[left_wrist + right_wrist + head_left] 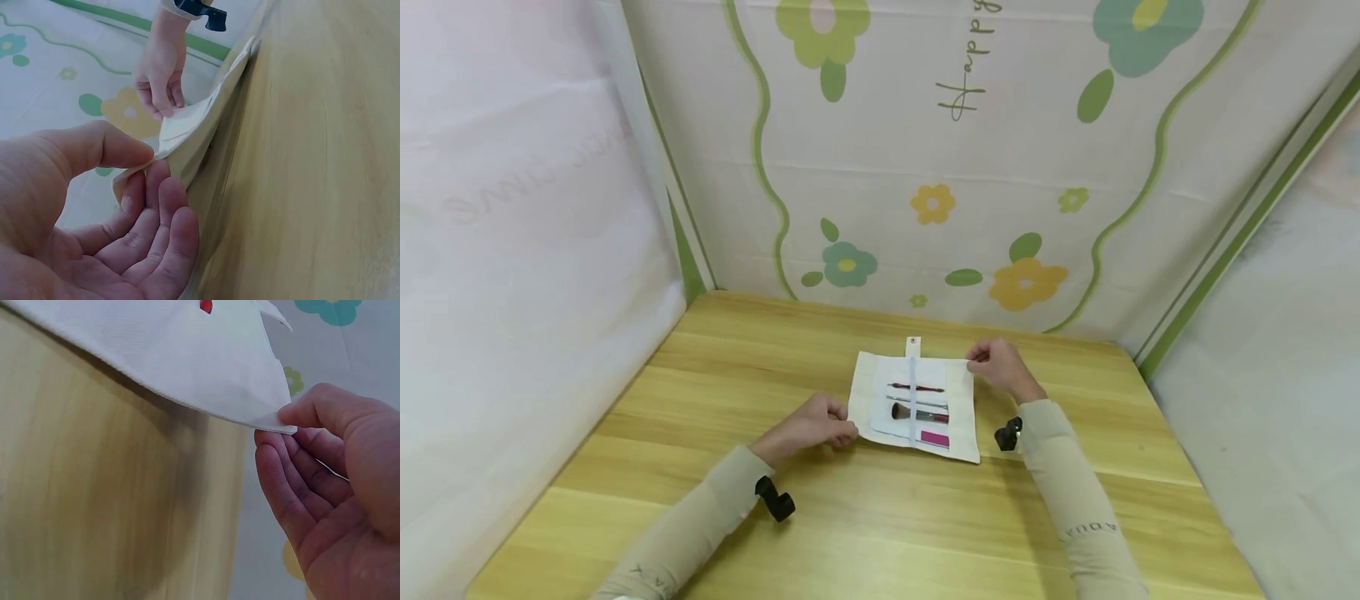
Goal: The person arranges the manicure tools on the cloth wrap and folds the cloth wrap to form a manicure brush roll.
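A cream cloth tool roll (862,387) lies unfolded at the middle of the table. Its near left corner is pinched between thumb and fingers of my left hand (814,423). My right hand (998,367) pinches the far right corner, which the right wrist view shows raised off the wood. Under a pale elastic band (913,375) lie a soft-haired brush (901,412), a thin red tool (930,389), a slim silvery tool (898,399) and a flat tool with a pink end (935,437). A tab with a snap button (913,346) sticks out from the far edge.
The wooden table (737,350) meets a flower-printed cloth wall (880,150) at the back. White cloth panels stand at the left (512,275) and right (1262,400). Small black cameras are strapped to the left wrist (773,500) and right wrist (1008,434).
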Tool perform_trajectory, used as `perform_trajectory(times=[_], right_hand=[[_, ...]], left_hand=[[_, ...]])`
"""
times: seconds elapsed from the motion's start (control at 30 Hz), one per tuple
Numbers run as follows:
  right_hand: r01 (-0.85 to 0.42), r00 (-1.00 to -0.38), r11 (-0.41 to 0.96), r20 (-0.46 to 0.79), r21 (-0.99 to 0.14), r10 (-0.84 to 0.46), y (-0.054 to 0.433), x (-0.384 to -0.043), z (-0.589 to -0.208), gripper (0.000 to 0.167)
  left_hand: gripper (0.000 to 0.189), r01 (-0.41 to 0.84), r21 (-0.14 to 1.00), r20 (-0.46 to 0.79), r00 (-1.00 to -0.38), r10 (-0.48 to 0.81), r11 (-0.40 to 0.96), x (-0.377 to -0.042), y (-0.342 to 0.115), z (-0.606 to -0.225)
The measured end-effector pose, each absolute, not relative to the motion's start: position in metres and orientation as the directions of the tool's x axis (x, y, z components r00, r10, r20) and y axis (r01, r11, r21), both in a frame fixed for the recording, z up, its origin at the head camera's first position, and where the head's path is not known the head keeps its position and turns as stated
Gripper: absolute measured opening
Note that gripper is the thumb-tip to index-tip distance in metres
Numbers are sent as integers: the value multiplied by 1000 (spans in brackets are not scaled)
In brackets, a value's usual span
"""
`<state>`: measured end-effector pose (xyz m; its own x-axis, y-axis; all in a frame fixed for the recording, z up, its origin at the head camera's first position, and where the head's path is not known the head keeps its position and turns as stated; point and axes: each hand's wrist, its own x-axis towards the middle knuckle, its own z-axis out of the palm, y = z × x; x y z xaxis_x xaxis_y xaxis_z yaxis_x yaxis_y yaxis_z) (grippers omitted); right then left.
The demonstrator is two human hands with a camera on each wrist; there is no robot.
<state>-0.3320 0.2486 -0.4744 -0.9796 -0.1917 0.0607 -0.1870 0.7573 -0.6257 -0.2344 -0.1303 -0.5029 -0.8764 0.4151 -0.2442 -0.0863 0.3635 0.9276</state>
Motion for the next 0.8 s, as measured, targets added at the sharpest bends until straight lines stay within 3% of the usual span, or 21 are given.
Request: perform_trajectory(times=[0.1,0.23,0.33,0.4,0.6,0.8], right_hand=[[-170,-980,768,28,-617,-195,248,-334,-478,13],[-193,-971,785,-1,-589,-239,249,-333,-475,20],[-262,-951,795,5,-547,-310,253,-326,-469,28],[-331,-929,803,24,-496,-369,256,-317,-465,31],[-546,-831,772,93,-327,-548,259,-272,-452,50],[-690,-723,709,111,-144,-682,264,-214,-460,65]], left_hand=[[33,-72,928,-234,-876,422,365,-234,-135,-502],[21,-13,902,-211,-886,413,432,-236,-147,-498],[14,122,842,-137,-893,428,525,-236,-158,-492],[21,268,760,-60,-878,475,592,-236,-165,-486],[52,688,401,141,-699,701,605,-238,-171,-479],[53,850,70,208,-524,826,522,-241,-160,-486]])
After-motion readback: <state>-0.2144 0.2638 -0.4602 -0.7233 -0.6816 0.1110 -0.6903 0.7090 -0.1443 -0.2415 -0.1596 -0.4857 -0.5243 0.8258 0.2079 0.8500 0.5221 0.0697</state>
